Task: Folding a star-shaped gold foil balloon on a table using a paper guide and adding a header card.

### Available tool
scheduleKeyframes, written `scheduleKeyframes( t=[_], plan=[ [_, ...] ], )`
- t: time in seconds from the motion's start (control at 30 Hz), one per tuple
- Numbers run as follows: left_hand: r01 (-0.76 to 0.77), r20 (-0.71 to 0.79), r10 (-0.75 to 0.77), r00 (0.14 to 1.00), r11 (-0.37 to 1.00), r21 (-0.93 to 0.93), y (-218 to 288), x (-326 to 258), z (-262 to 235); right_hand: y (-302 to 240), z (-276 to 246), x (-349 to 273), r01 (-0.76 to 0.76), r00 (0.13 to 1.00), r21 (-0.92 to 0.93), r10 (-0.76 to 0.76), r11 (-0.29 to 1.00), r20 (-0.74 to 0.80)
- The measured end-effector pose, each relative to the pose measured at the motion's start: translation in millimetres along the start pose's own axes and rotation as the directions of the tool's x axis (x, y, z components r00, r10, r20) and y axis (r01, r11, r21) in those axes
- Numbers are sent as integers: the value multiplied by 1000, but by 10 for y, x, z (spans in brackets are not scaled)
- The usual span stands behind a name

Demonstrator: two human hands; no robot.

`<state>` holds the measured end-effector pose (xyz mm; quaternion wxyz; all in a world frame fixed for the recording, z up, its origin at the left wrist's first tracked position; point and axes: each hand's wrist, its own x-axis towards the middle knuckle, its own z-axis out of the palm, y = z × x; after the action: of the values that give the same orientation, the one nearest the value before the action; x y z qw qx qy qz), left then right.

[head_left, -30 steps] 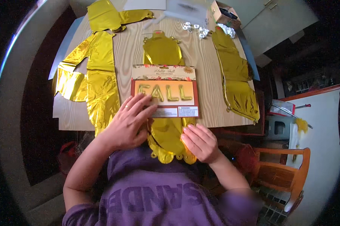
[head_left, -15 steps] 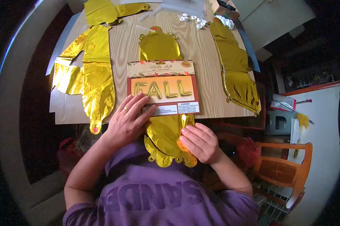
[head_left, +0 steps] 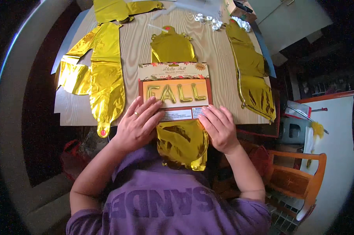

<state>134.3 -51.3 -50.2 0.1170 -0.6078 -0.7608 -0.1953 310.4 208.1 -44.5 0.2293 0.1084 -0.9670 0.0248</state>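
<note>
- Left hand (head_left: 139, 123): flat, fingers spread wide, palm down on the lower left corner of the card (head_left: 175, 91). Ring on one finger. Grips nothing.
- Right hand (head_left: 220, 127): also flat, fingers fairly close together, fingertips on the card's lower right edge, palm over the table's near edge. Holds nothing.
- Card: a printed cardboard sheet with a red-brown border and gold letters on an orange panel. Lies flat at the near edge of the wooden table (head_left: 210, 47), between both hands.
- Middle gold balloon (head_left: 181, 143): flat, uninflated foil. Runs under the card; its far end shows above the card, its near end hangs off the table edge between the two hands, towards the purple shirt (head_left: 165, 203).
- Left gold balloon (head_left: 102, 74): long flat foil piece on the table, well left of the card, its tip past the near edge beside the left hand.
- Right gold balloon (head_left: 253, 74): long flat strip along the table's right side, apart from the right hand.
- Small white bits (head_left: 208, 21) at the far edge of the table.
- Orange wooden chair (head_left: 298, 176) to the person's right, below table level.
</note>
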Motion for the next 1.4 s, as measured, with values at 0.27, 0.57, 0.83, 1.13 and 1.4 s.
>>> scheduleKeyframes(
  t=[0.27,0.57,0.83,1.13,1.4],
  plan=[
    [24,-157,-36,987,997,-79,20,-4,-2,43,69,28,-116,988,268,139,956,-66],
    [468,-137,-564,814,778,-419,202,-49,107,-113,122,257,-514,810,492,586,703,9],
    [-28,116,23,993,998,49,27,-4,19,-73,92,189,-357,926,229,376,906,-44],
    [-92,24,92,995,996,-17,98,-236,-59,-886,69,174,-125,991,-50,123,991,-51],
    [-17,-517,-23,856,997,-72,129,249,-436,-675,-79,401,-506,792,317,577,802,-198]
  ],
)
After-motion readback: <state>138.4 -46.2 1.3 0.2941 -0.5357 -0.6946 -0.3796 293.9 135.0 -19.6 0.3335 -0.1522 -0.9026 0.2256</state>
